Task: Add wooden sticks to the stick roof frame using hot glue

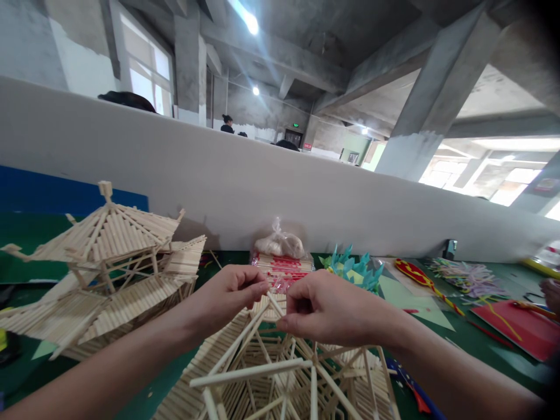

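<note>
A half-built stick roof frame (271, 373) of pale wooden sticks stands right in front of me on the green table. My left hand (231, 294) and my right hand (326, 306) meet over its peak. Both pinch the top ends of the thin sticks (275, 303) that come together there. The fingers of each hand are closed round the stick tips.
A finished stick pavilion model (105, 268) stands at the left. Behind the hands lies a plastic bag of sticks (282, 259). Teal paper shapes (354, 268), a red and yellow ornament (415, 274), coloured strips (464, 274) and red paper (520, 326) lie at the right. A grey partition wall (262, 181) bounds the table.
</note>
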